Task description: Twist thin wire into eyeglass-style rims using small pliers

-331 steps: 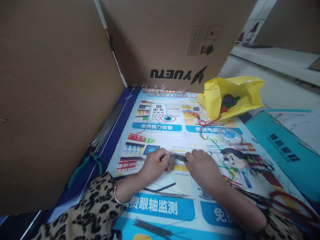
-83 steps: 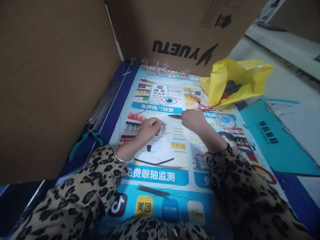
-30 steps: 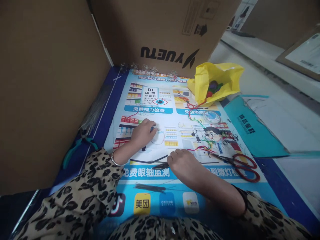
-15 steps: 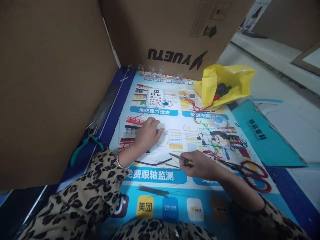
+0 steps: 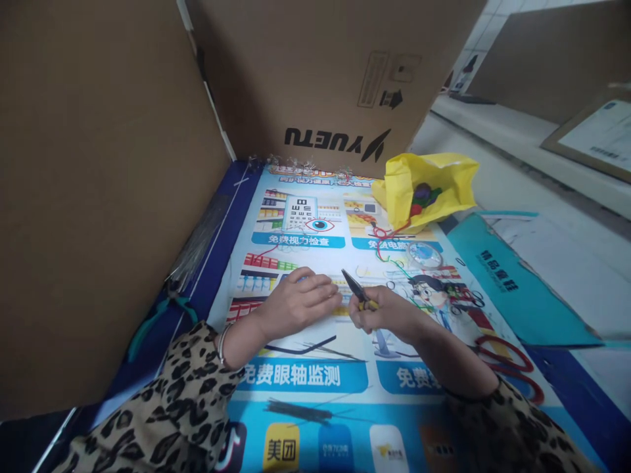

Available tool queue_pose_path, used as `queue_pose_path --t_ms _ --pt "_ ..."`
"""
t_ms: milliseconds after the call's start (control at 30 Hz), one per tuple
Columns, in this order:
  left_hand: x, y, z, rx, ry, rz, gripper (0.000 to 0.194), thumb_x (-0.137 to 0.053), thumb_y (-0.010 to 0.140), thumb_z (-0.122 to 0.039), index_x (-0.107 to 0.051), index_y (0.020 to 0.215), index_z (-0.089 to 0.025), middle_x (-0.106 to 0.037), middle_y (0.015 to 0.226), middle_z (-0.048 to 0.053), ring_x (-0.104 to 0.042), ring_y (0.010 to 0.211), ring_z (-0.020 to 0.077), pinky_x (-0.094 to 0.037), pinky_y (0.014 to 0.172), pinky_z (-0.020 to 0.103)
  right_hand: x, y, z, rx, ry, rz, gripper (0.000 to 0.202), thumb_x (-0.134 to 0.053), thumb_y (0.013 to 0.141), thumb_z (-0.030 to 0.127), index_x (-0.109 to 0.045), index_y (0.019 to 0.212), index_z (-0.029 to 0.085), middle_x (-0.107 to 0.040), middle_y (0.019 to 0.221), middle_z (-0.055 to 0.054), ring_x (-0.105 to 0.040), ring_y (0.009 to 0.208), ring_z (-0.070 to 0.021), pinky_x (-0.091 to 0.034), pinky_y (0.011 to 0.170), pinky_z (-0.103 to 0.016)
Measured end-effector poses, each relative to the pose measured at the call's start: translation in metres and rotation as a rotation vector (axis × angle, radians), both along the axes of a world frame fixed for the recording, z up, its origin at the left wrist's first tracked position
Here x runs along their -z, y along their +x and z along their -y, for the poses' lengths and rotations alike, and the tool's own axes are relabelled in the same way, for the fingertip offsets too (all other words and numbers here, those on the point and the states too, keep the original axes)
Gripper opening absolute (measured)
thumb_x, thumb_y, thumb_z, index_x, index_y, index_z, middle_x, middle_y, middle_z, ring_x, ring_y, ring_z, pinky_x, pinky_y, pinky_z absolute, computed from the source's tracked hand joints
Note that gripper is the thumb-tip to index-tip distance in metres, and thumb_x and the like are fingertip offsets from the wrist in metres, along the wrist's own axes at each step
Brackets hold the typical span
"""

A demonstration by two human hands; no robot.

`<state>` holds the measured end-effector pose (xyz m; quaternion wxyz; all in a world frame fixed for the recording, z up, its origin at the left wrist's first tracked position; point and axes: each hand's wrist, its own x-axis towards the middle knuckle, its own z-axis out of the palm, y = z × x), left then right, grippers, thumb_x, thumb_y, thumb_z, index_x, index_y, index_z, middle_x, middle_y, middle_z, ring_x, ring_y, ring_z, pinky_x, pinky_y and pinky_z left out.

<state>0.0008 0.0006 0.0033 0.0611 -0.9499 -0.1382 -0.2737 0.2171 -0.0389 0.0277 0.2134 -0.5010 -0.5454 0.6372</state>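
Observation:
My right hand [image 5: 382, 312] is wrapped round needle-nose pliers [image 5: 359, 289] with yellow-and-black handles, their dark jaws pointing up and left over the printed sheet. Close to the left of it, my left hand [image 5: 300, 302] has its fingers bent and pressed together, back of the hand up. Whatever its fingertips may pinch is hidden. Below both hands lies a bundle of thin dark wires [image 5: 298, 410]. Red-handled scissors [image 5: 507, 361] rest by my right forearm, partly covered by it.
A yellow bag [image 5: 438, 190] with coloured bundles inside lies at the back right, red cord trailing out. Cardboard walls [image 5: 315, 79] stand behind and at left. Teal-handled pliers [image 5: 167, 305] and long thin wires [image 5: 197, 243] lie along the left wall. A teal cardboard piece [image 5: 503, 282] is at right.
My left hand has lifted off the sheet and moved right, its fingers drawn together. My right hand has raised the pliers, which now point more upward. The camera view has tilted slightly up.

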Motion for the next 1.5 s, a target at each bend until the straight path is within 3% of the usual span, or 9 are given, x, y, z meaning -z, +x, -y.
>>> queue_pose_path --t_ms 267,467,767,900,1067,1267,1500 --pt "-0.007 -0.005 -0.005 -0.097 0.127 -0.058 0.017 -0.041 0.089 -0.015 -0.054 0.1 -0.016 -0.064 0.092 0.007 -0.055 0.088 0.0178 -0.042 0.079 0.035 0.002 -0.017 -0.017 -0.057 0.129 0.119 0.009 -0.056 0.064 0.023 -0.056 0.069 0.016 -0.048 0.057 0.005 -0.043 0.053 -0.0077 -0.034 0.051 -0.02" --pt "-0.01 -0.004 -0.009 -0.244 0.125 -0.123 0.017 -0.039 0.09 -0.016 -0.056 0.091 -0.016 -0.06 0.084 0.007 -0.051 0.084 0.0186 -0.041 0.073 0.033 0.011 -0.024 -0.038 -0.048 0.292 0.183 0.009 -0.056 0.061 0.022 -0.056 0.068 0.017 -0.051 0.06 0.005 -0.045 0.058 -0.0092 -0.036 0.056 -0.022" --pt "-0.009 -0.003 -0.01 -0.489 -0.064 -0.216 0.007 -0.051 0.081 -0.012 -0.056 0.078 -0.017 -0.055 0.076 0.006 -0.05 0.077 0.0209 -0.04 0.06 0.03 0.021 -0.034 -0.055 0.04 0.411 0.274 0.01 -0.051 0.063 0.022 -0.058 0.069 0.018 -0.056 0.064 0.003 -0.05 0.062 -0.0113 -0.039 0.06 -0.023" --pt "-0.007 -0.005 -0.014 -0.522 -0.297 -0.129 0.015 -0.05 0.079 -0.009 -0.061 0.078 -0.017 -0.059 0.076 0.005 -0.054 0.076 0.0188 -0.042 0.065 0.029 0.02 -0.033 -0.053 0.08 0.396 0.247 0.011 -0.054 0.064 0.025 -0.059 0.071 0.018 -0.055 0.063 0.003 -0.049 0.06 -0.0111 -0.038 0.057 -0.023" --pt "-0.001 -0.005 -0.021 -0.483 -0.758 0.207 0.015 -0.052 0.079 -0.016 -0.067 0.079 -0.02 -0.065 0.075 0.001 -0.059 0.073 0.0149 -0.045 0.068 0.026 0.016 -0.033 -0.049 0.179 0.266 0.095 0.017 -0.062 0.063 0.029 -0.058 0.074 0.017 -0.052 0.059 0.004 -0.047 0.055 -0.0104 -0.038 0.054 -0.025" --pt "0.005 0.0 -0.022 -0.449 -1.324 0.575 0.01 -0.06 0.072 -0.025 -0.065 0.074 -0.017 -0.061 0.063 -0.002 -0.055 0.054 0.0108 -0.046 0.055 0.023 0.017 -0.039 -0.044 0.289 0.209 -0.167 0.02 -0.066 0.062 0.028 -0.055 0.073 0.017 -0.053 0.057 0.004 -0.05 0.054 -0.0101 -0.039 0.057 -0.027" --pt "0.005 0.01 -0.016 -0.398 -1.536 0.89 0.015 -0.067 0.066 -0.027 -0.063 0.073 -0.014 -0.059 0.064 -0.002 -0.051 0.052 0.0078 -0.044 0.052 0.022 0.029 -0.047 -0.04 0.371 0.191 -0.306 0.021 -0.068 0.065 0.03 -0.054 0.077 0.017 -0.054 0.058 0.004 -0.051 0.055 -0.0112 -0.04 0.059 -0.028"
